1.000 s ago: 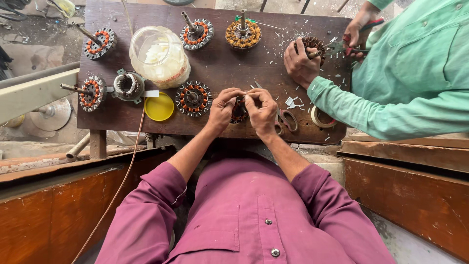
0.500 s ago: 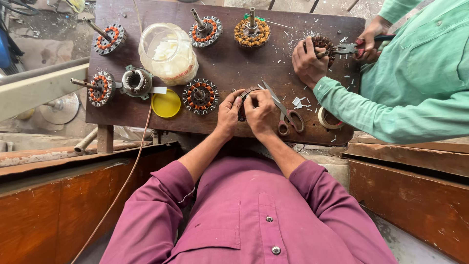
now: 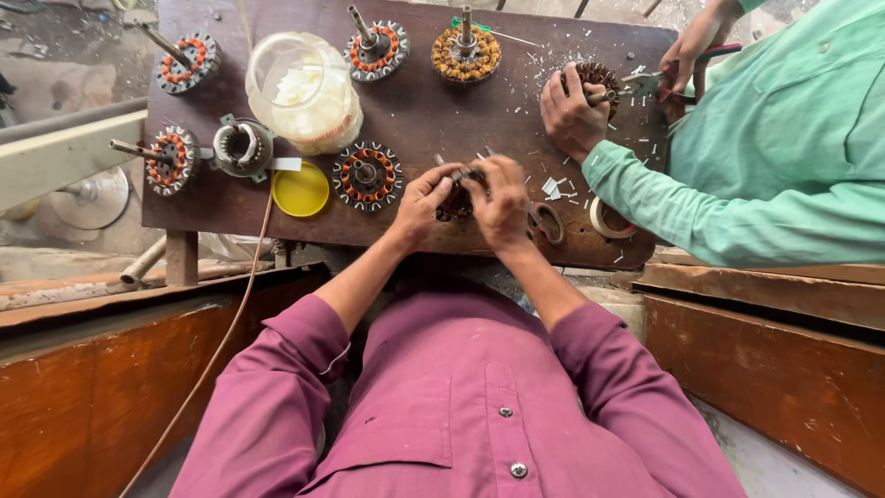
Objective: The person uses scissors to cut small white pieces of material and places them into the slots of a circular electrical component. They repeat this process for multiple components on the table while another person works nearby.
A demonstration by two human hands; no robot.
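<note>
My left hand and my right hand meet at the near edge of a dark wooden table, both closed around a small round wound motor stator that is mostly hidden by my fingers. Scissors lie just right of my right hand. Another wound stator rests left of my left hand.
Several more stators with shafts stand on the table, beside a clear plastic jar, a yellow lid and a tape roll. A person in a green shirt works at the right, one hand on a stator, the other holding pliers.
My hands stay closed on the stator with small finger shifts. The view has tilted slightly. The person at right keeps working on their stator.
</note>
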